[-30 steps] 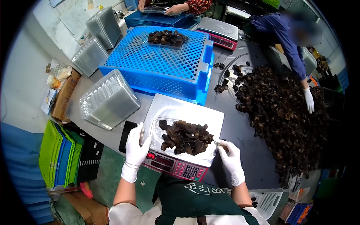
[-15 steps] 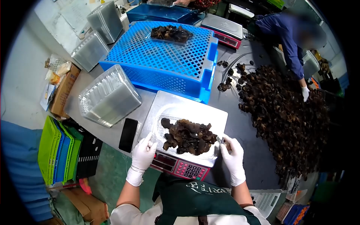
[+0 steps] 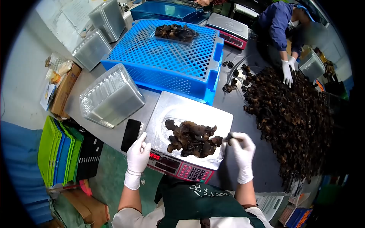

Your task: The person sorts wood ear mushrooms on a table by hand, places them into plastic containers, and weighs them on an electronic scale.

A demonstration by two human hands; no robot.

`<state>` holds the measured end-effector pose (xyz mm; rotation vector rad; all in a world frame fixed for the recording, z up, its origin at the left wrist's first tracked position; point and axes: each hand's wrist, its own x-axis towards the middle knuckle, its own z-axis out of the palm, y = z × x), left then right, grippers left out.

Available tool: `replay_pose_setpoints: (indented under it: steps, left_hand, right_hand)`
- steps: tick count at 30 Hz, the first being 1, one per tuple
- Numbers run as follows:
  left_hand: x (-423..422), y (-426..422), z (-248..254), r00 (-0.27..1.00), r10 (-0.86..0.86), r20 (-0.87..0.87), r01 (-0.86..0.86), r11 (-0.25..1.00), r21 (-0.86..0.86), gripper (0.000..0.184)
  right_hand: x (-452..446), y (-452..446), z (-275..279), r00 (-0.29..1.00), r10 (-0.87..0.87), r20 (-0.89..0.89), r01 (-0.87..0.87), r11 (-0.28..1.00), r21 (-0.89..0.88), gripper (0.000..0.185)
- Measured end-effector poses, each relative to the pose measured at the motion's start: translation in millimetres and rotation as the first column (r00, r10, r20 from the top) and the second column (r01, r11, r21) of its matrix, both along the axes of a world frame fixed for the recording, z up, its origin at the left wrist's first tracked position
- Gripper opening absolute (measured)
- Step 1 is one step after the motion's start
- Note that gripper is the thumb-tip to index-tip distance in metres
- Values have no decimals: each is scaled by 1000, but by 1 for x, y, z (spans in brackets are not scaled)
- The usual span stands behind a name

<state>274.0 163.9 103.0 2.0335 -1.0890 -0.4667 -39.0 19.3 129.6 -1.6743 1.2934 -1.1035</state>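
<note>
Two hands: gloved, white. Left hand [image 3: 137, 159] by the scale's front left corner, fingers loosely apart, nothing held; contact with the scale can't be told. Right hand [image 3: 243, 154] just right of the tray, thumb and fingertips look pinched on a small dark piece [image 3: 229, 137].
Near scale [image 3: 216, 117]: red front, keypad toward the wearer; red digits look like 200, any other digits unclear.
Clear tray [image 3: 217, 155]: on the scale plate, between the hands.
Fungus portion [image 3: 194, 138]: dark, ruffled, heaped in that tray; looks like most of a load is in, judging by the filled one beyond.
Phone [image 3: 131, 136]: dark screen up, on the table left of the scale.
Nearest tray stack [image 3: 114, 97]: clear, nested, tilted; seems unfilled.
Loose heap [image 3: 289, 117]: big spread of dark fungus on the right, none of it in trays; bulk of the work left, by the look of it.
Blue crate [image 3: 159, 78]: mesh face up, behind the scale.
Filled tray [image 3: 176, 33]: one, on the crate; looks done.
Co-worker [image 3: 276, 24]: blue sleeves, both gloved hands at the heap's far edge.
Second scale [image 3: 228, 26]: right of the crate's far end, plate bare.
Back tray stacks [image 3: 107, 21]: two, left of the crate, also clear.
Blue tub [image 3: 163, 11]: behind the crate; another person's hand [image 3: 203, 2] near it, cut by the frame edge.
</note>
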Motion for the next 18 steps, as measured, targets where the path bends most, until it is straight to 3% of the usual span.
replay_pose_setpoints:
  steps: [3,5,7,9,11,12,13,14,16,18]
  left_hand:
    - [10,3,-1,996,93,8,-93,996,-10,37]
    - [14,4,5,991,136,6,-136,990,-21,35]
    - [17,5,6,987,162,-21,-164,984,-76,33]
    - [15,4,14,987,161,-5,-160,983,-94,30]
    - [17,3,5,992,122,42,-118,988,-101,28]
    - [14,1,3,995,89,35,-85,990,-108,26]
    - [7,-3,12,996,88,-22,-87,996,17,29]
    - [1,-6,11,999,6,41,-9,998,58,31]
    - [-10,-10,0,989,-122,89,114,989,90,35]
    - [-18,-16,1,985,-133,-114,141,987,70,36]
  right_hand:
    - [-50,-12,-23,989,-150,-4,150,988,22,17]
    - [-88,-15,-48,959,-232,-165,242,969,46,24]
    - [-105,-8,-44,796,-231,-559,206,973,-108,32]
    - [-114,2,-52,860,-227,-456,234,971,-42,35]
    - [-105,15,-54,962,-213,-172,252,935,251,31]
    - [-92,21,-48,980,-126,-157,159,961,225,29]
    - [-79,29,-45,990,-69,-121,106,939,328,31]
    - [-59,36,-25,992,27,-123,25,915,402,36]
    - [-29,43,-18,962,183,-202,-95,920,381,50]
    - [-9,44,-19,950,233,-207,-145,918,370,52]
